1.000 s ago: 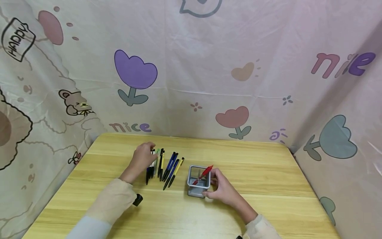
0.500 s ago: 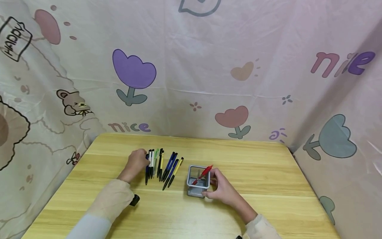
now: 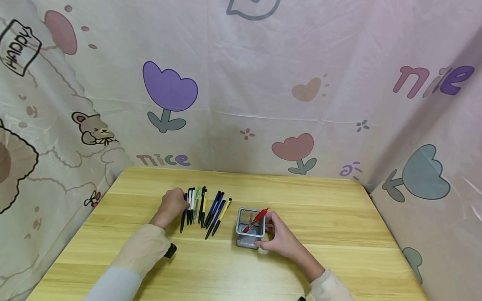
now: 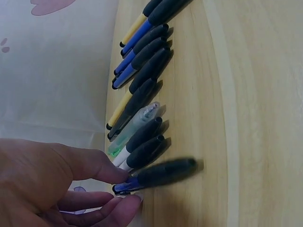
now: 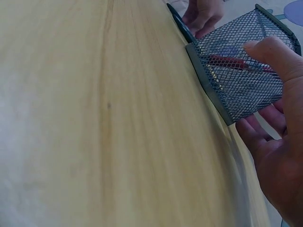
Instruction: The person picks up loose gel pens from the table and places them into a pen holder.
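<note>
Left hand: the hand [image 3: 174, 205] had its thumb and fingertips closed in a pinch on the barrel of the end pen.
Pinched pen: this blue pen [image 4: 165, 173] had a black grip, which pointed toward the person; I cannot tell whether it touched the table [image 3: 339, 234].
Row of pens: just beside the pinched one lay two white pens [image 3: 193, 204], then a clear green pen [image 4: 131, 131], a dark pen [image 4: 138, 101], a yellow pen [image 4: 119, 110], three blue pens [image 4: 125, 75] and a second yellow pen [image 3: 224, 212] at the far right.
Right hand: the hand [image 3: 281, 239] was curved around the right side of the pen holder, thumb against the mesh, fingers on another side.
Pen holder: the square mesh holder [image 3: 247, 242] stood upright on the table, right of the row and apart from it.
Red pen: it leaned inside the holder, its red upper end [image 3: 260, 215] above the rim.
Backdrop: a pale cloth [image 3: 241, 62] printed with flowers hung behind the table.
</note>
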Available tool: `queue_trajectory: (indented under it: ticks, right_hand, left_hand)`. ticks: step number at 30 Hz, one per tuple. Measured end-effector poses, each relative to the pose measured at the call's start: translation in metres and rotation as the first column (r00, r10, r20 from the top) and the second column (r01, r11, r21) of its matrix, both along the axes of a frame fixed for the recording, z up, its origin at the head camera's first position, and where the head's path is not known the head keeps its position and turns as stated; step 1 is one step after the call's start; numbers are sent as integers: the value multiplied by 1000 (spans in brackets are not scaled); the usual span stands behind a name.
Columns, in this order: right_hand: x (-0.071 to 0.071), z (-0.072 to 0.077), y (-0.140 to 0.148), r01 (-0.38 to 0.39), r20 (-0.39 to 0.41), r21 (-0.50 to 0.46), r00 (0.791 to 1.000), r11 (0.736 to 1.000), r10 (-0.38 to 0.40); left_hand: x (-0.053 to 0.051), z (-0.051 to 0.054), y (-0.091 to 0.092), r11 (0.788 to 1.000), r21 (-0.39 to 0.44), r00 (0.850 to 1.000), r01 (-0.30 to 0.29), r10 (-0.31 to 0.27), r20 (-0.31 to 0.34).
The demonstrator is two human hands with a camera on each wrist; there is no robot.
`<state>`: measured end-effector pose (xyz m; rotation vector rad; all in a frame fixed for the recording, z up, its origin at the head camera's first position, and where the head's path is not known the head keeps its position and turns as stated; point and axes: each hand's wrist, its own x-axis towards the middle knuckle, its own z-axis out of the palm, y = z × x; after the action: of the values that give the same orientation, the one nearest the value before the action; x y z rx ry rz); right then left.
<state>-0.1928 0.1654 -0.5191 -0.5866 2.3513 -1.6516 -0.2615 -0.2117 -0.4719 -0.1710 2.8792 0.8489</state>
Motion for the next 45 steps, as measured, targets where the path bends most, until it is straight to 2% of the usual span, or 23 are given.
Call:
queue_trajectory:
  ticks: [11, 19, 23, 27, 35, 41, 45]
  right_hand:
    - [0, 0, 0, 1, 9, -8, 1000, 1000, -1]
    - [0, -2, 1, 1, -7, 12, 1000, 1000, -1]
    - [0, -3, 1, 0, -9, 21, 1000, 1000, 0]
    - [-1, -3, 2, -9, -12, 18, 1000, 1000, 9]
    - [-1, -1, 1, 1, -6, 19, 1000, 1000, -1]
    - [0, -1, 1, 11, 3, 15, 1000, 1000, -11]
    - [-1, -2, 1, 4, -12, 19, 1000, 1000, -4]
  left_hand:
    - [-1, -3, -3, 994, -105, 998, 36, -41, -46]
    - [0, -2, -5, 997, -64, 998, 31, -34, -55]
    - [1, 2, -3, 997, -72, 995, 25, -32, -93]
    - [2, 8, 1, 997, -69, 991, 25, -34, -129]
    - [6, 26, 17, 998, 14, 979, 55, -51, -198]
    - [12, 41, 35, 995, 26, 954, 92, -80, -288]
    - [17, 53, 47, 993, 14, 931, 118, -105, -349]
